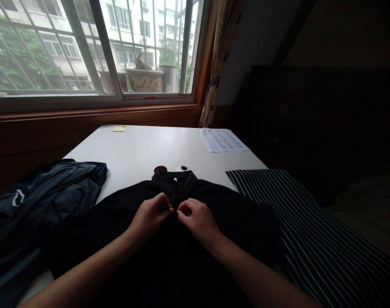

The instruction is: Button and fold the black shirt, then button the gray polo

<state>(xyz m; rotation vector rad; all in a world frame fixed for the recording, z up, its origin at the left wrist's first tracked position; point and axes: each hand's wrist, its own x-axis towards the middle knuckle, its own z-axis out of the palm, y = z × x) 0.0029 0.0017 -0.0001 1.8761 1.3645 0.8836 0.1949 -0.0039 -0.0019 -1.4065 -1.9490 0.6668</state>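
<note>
A black collared shirt (pixel 117 214) lies spread face up on the white table, its collar (pixel 186 182) toward the window and a small pale label inside the neck. Just below the collar, my left hand (pixel 153 211) is closed in a pinch at the front opening. My right hand (pixel 197 218) pinches opposite it, the fingertips of both nearly meeting. Any button or fabric edge between the fingers is too dark and small to make out. Beyond the collar sit a dark reddish round object (pixel 160 168) and a white round object (pixel 183 168) with a black spot.
Dark grey clothing (pixel 69 184) is heaped at the left. Black cloth with white stripes (pixel 294 205) drapes over the right side. Printed papers (pixel 225 140) and a yellow sticky note (pixel 119 128) lie on the white table (pixel 143 145). Behind stands a barred window (pixel 143 51) beside a tied curtain (pixel 214 81).
</note>
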